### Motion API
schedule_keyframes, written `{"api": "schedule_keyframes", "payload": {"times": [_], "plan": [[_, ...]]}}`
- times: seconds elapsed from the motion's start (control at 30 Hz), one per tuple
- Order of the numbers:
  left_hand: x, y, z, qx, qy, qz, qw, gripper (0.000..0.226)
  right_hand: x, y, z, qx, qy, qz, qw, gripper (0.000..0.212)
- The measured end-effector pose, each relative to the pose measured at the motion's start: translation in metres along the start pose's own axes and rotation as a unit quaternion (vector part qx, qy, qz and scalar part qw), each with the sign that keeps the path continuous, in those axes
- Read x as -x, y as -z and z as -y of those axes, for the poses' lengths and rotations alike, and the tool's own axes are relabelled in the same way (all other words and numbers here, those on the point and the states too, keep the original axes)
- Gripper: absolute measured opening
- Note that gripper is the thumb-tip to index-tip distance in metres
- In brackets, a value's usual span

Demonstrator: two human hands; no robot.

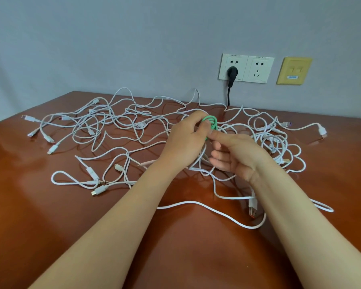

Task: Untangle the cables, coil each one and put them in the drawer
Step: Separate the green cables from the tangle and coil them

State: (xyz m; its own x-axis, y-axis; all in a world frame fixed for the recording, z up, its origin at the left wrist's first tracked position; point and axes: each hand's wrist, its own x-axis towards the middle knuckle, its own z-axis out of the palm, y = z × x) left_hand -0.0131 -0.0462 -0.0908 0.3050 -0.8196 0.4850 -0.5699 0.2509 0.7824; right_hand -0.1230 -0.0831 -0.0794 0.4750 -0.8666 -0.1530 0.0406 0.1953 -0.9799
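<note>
In the middle of the frame, our left hand (186, 138) holds the green cable (212, 121) in small tight loops. Our right hand (236, 157) touches it with one straight finger; we cannot tell if it pinches. We should keep the loops even and squeeze gently. White cables (196, 202) lie tangled across the table (50, 226).

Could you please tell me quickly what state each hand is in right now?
Left hand: closed, holding the green cable coil.
Right hand: one finger touches the coil; grip cannot be told.
</note>
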Motion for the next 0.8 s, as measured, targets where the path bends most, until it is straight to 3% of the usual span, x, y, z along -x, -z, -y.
{"api": "schedule_keyframes", "payload": {"times": [0.17, 0.3, 0.47, 0.73, 0.8], "plan": [[-0.001, -0.001, 0.001, 0.058, 0.03, -0.007, 0.998, 0.025, -0.003, -0.006, -0.011, -0.014, 0.061, -0.049, 0.997, 0.019], [-0.002, -0.005, -0.002, 0.092, 0.049, -0.035, 0.994, 0.021, -0.005, -0.01, -0.014, 0.024, 0.109, -0.02, 0.994, 0.007], [-0.005, 0.002, -0.004, 0.03, 0.045, -0.036, 0.998, 0.019, -0.008, -0.019, -0.017, 0.102, 0.198, -0.069, 0.972, 0.015], [-0.012, 0.017, -0.003, 0.093, 0.06, 0.015, 0.994, 0.022, -0.006, -0.016, -0.012, 0.045, 0.189, -0.059, 0.979, 0.022], [-0.011, 0.016, -0.002, 0.108, 0.059, 0.025, 0.992, 0.022, -0.008, -0.015, -0.013, 0.05, 0.19, -0.072, 0.978, 0.036]]}}
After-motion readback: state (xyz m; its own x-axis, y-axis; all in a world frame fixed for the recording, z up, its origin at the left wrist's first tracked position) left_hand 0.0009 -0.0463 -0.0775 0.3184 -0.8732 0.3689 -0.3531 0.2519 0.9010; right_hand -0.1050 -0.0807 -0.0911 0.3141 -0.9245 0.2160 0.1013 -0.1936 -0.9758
